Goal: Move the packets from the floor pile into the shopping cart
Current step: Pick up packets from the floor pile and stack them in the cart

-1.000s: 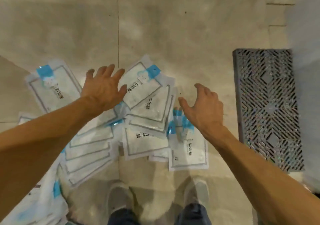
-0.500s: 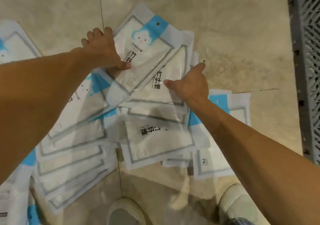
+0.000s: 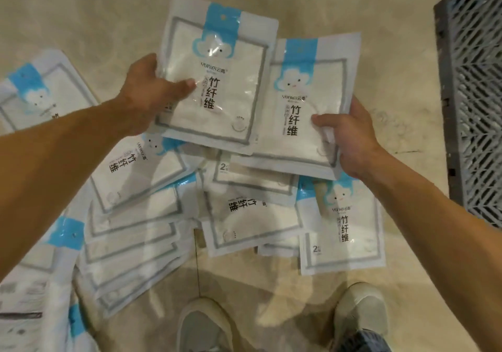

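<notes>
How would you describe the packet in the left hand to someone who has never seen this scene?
Above the floor pile, two packets are lifted. The left hand grips one packet by its side edge. It lies on top, overlapping the packet in the right hand.

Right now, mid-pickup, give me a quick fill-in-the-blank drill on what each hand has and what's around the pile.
1. The left hand grips one ____ by its left edge.
2. The right hand holds a second packet that lies partly ____ the left hand's packet.
3. The grey lattice crate stands on the person's ____ side.
4. Both shoes stand on the ____.

Missing words: packet; under; right; floor
</notes>
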